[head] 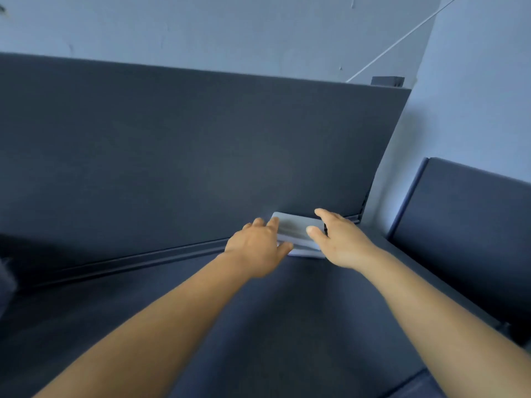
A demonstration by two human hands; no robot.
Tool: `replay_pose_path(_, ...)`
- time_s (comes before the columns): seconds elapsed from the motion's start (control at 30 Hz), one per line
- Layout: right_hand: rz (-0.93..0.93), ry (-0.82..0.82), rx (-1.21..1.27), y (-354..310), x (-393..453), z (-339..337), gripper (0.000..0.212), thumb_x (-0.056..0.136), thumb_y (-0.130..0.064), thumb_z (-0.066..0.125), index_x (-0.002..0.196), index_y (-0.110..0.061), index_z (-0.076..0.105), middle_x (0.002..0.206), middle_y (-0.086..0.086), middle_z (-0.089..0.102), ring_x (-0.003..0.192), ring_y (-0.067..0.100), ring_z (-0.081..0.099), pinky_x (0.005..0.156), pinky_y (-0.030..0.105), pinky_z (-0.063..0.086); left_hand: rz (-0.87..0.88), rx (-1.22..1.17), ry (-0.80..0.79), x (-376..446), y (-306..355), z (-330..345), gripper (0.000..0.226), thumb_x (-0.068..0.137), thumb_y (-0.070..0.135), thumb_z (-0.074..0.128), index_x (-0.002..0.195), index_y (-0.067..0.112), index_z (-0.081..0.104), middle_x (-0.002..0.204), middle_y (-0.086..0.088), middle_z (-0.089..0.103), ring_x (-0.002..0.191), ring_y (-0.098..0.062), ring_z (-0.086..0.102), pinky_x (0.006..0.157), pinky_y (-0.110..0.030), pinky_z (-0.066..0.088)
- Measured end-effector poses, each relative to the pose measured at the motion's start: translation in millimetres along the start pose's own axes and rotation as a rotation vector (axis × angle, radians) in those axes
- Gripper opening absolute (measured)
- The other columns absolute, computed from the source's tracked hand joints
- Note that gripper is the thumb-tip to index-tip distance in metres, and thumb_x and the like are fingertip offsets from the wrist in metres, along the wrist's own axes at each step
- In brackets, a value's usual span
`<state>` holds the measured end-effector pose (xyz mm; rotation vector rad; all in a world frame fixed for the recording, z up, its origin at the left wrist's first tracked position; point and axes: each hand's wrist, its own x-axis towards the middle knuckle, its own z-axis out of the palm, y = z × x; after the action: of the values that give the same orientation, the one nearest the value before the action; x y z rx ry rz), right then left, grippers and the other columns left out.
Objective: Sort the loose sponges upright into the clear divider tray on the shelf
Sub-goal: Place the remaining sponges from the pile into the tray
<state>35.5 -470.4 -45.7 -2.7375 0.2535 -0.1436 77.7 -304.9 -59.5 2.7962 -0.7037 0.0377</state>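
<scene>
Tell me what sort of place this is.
Probably a living room or lounge corner: a dark blue sofa backrest, a second cushion at right, and a plain pale wall. No shelf or tray shows.

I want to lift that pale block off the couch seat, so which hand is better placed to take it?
Probably the left hand: its fingers and thumb already touch the pale block's near end. The right hand is open at the other end.
</scene>
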Motion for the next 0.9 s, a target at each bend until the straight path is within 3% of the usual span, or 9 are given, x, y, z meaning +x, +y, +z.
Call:
replay_pose_path(0.13,0.004,-0.086,0.021,7.5,22.4,4.2,0.053,0.099,-0.039,0.027,0.149,-0.021,0.022,0.155,0.002,0.026,0.141,0.021,0.027,0.110,0.036,0.028,-0.094,-0.092,-0.017,6.7,3.4,7.6,0.057,0.097,0.048,0.035,0.145,0.019,0.025,0.126,-0.010,0.051,0.116,-0.028,0.050,0.091,-0.039,0.045)
replay_pose_path(0.23,-0.014,-0.125,0.085,7.6,28.7,5.5,0.038,0.094,-0.045,0.039,0.126,-0.025,0.047,0.131,0.000,0.048,0.109,0.019,0.052,0.082,0.031,0.043,-0.163,-0.207,0.017,10.2,4.8,9.4,0.050,0.096,0.049,0.039,0.131,0.013,0.033,0.118,-0.009,0.059,0.101,-0.027,0.059,0.085,-0.040,0.048)
replay_pose_path(0.3,-0.045,-0.159,0.141,8.8,30.3,4.8,0.027,0.087,-0.048,0.050,0.104,-0.027,0.049,0.111,-0.004,0.052,0.086,0.012,0.054,0.063,0.026,0.040,-0.220,-0.310,0.040,11.0,6.6,9.0,0.048,0.094,0.047,0.047,0.123,0.010,0.034,0.111,-0.007,0.060,0.090,-0.024,0.057,0.081,-0.037,0.047)
replay_pose_path(0.37,-0.083,-0.210,0.190,10.9,29.9,1.2,0.030,0.080,-0.049,0.060,0.099,-0.029,0.048,0.104,-0.005,0.053,0.079,0.009,0.055,0.056,0.025,0.038,-0.269,-0.412,0.065,11.1,7.1,10.2,0.049,0.091,0.042,0.057,0.120,0.011,0.034,0.103,-0.003,0.055,0.087,-0.019,0.053,0.075,-0.032,0.044)
replay_pose_path(0.5,-0.129,-0.282,0.231,17.0,27.9,-8.4,0.040,0.073,-0.049,0.068,0.103,-0.029,0.051,0.112,-0.005,0.052,0.094,0.011,0.056,0.072,0.029,0.048,-0.337,-0.567,0.060,5.4,4.8,11.2,0.069,0.083,0.035,0.068,0.136,0.018,0.027,0.113,0.000,0.051,0.098,-0.019,0.053,0.076,-0.027,0.042)
replay_pose_path(0.57,-0.136,-0.296,0.280,18.6,27.1,-12.9,0.039,0.079,-0.052,0.061,0.106,-0.025,0.054,0.116,0.001,0.056,0.106,0.016,0.055,0.089,0.034,0.046,-0.333,-0.552,0.025,-1.1,3.8,9.1,0.075,0.083,0.033,0.069,0.143,0.021,0.026,0.128,0.000,0.049,0.108,-0.017,0.051,0.085,-0.027,0.044)
replay_pose_path(0.7,-0.133,-0.335,0.336,16.1,24.5,-19.1,0.056,0.094,-0.046,0.040,0.129,-0.004,0.047,0.139,0.017,0.046,0.128,0.037,0.042,0.106,0.051,0.034,-0.328,-0.562,0.018,-16.4,4.1,9.5,0.065,0.079,0.024,0.071,0.136,0.026,0.039,0.120,0.001,0.053,0.103,-0.016,0.054,0.082,-0.028,0.046)
replay_pose_path(0.77,-0.155,-0.359,0.333,14.5,24.0,-17.3,0.051,0.093,-0.044,0.043,0.127,-0.007,0.051,0.136,0.017,0.050,0.127,0.037,0.044,0.107,0.052,0.036,-0.336,-0.560,0.052,-22.3,6.6,9.8,0.068,0.074,0.026,0.072,0.134,0.032,0.042,0.122,-0.001,0.053,0.104,-0.018,0.057,0.085,-0.033,0.052)
replay_pose_path(0.9,-0.229,-0.361,0.343,12.7,27.2,-10.7,0.025,0.086,-0.045,0.056,0.105,-0.030,0.063,0.107,-0.005,0.068,0.106,0.016,0.061,0.095,0.038,0.049,-0.312,-0.568,0.113,-36.0,9.9,5.0,0.069,0.063,0.037,0.067,0.129,0.041,0.047,0.118,-0.003,0.056,0.096,-0.019,0.062,0.079,-0.035,0.057)
